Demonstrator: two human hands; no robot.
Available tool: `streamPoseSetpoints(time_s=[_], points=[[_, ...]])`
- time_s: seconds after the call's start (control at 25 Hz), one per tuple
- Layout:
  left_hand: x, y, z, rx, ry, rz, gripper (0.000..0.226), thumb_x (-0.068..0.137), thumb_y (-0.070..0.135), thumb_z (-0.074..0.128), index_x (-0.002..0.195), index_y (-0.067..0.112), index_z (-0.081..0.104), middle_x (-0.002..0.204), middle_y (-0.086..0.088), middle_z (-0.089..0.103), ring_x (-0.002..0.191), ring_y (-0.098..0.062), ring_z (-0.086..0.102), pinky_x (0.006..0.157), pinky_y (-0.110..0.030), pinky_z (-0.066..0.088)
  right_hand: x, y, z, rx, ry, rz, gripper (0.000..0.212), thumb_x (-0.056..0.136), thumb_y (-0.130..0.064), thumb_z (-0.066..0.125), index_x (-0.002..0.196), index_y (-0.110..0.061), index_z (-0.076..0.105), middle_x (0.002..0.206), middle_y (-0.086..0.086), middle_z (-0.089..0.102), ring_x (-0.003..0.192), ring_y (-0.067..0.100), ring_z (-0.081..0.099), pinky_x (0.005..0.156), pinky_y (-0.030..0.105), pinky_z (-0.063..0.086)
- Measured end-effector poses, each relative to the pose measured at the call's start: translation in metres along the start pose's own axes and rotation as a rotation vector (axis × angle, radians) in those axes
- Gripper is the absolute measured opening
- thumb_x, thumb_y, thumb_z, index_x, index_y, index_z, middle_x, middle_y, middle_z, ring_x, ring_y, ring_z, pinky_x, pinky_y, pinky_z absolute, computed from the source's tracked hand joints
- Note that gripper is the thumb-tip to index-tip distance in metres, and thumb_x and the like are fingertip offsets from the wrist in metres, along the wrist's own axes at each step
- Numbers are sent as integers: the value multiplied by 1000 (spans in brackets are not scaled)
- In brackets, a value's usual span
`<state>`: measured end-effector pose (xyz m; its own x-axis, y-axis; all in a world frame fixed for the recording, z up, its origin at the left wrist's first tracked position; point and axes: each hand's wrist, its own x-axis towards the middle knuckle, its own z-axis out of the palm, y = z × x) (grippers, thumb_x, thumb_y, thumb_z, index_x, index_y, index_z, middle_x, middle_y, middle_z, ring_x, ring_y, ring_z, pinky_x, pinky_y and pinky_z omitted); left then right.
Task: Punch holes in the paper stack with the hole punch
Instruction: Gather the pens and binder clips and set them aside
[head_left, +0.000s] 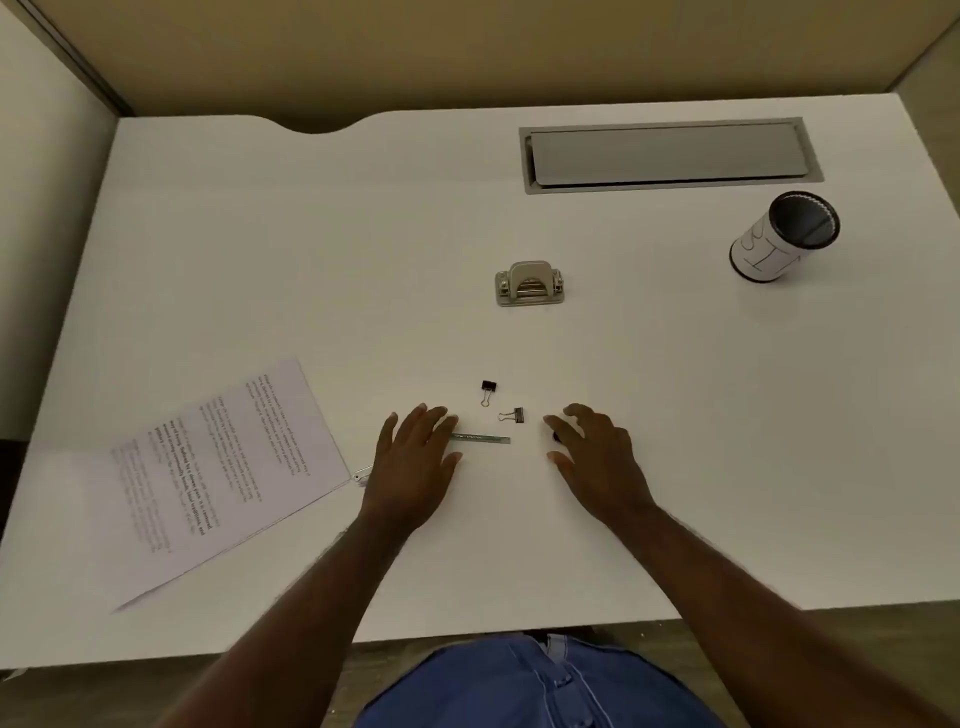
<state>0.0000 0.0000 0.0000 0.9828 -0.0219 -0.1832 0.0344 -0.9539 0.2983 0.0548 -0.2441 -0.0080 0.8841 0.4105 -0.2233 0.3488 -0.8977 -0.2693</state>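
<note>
Dark fingertips of the left hand (415, 457) lie loosely spread over one end of a thin metal strip (483, 439), perhaps a ruler. Beside it, the right hand (592, 452) curls loosely, possibly covering something small and dark; it's hard to tell. Two binder clips (488, 387) lie between them. Farther back sits the hole punch (530, 283), the paper stack (218, 467) well left, a pen cup (784, 236) far right.

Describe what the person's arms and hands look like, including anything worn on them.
Both forearms are bare, with no sleeves in view. The left hand and right hand wear no gloves, and no rings, watch or bracelets are visible. A blue buttoned garment shows at the bottom edge.
</note>
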Motion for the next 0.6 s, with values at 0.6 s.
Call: streamPoseSetpoints(time_s=[0.6], points=[[38, -14, 2, 37, -49, 145, 11, 92, 20, 52, 94, 20, 62, 98, 2, 59, 99, -24, 53, 90, -39, 29, 25, -14, -2, 331, 20, 232, 21, 93, -26, 43, 108, -23, 57, 93, -18, 44, 90, 14, 52, 73, 24, 42]])
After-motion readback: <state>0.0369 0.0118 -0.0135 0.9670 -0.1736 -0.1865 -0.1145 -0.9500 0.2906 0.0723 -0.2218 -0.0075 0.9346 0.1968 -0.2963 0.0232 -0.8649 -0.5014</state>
